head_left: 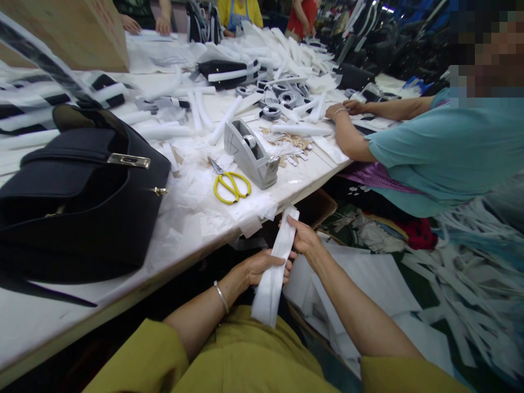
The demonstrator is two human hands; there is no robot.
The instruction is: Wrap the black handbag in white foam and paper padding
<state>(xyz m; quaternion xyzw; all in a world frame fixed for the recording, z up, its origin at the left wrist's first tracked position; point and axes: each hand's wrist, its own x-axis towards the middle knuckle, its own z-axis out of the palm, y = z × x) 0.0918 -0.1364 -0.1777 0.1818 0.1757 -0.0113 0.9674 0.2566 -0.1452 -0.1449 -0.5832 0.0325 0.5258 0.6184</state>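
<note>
A long white foam strip [268, 295], folded lengthwise, slants up from my lap in front of the table edge. My left hand [266, 266] wraps around its middle, thumb on top and fingertips showing on the far side. Near the upper end, my right hand [302, 234] pinches the strip, thumb on its face; the other fingers are partly hidden behind it. Just beyond, on the white table [196, 256], lie yellow-handled scissors [232, 186] with the blades pointing away. Beside them stands a grey tape dispenser [251, 155].
A black handbag [82, 191] stands at the left. Rolled grey straps [282, 98] and white foam strips [200, 109] cover the table's far part. A co-worker [446, 147] works at the right. White sheets [368, 278] fill a box by my right arm; loose strips litter the floor.
</note>
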